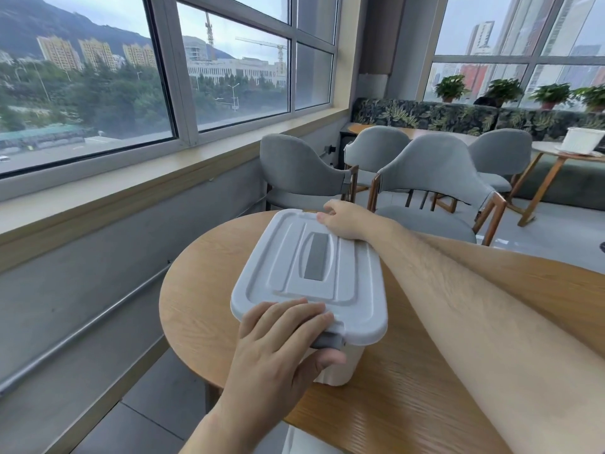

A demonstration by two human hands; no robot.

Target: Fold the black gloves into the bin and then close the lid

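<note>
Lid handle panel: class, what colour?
The handle panel is dark grey, on the pale grey lid; head view.

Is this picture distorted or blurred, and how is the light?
Head view: the wide-angle lens skews the window frame and stretches the right arm; daylight falls on the lid without glare; the left hand and right hand show no motion blur.

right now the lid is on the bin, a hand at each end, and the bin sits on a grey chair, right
No: the head view shows the bin sitting on the round wooden table, not a chair. The rest holds: the lid is on the bin, the left hand at its near end, the right hand at its far end.
</note>
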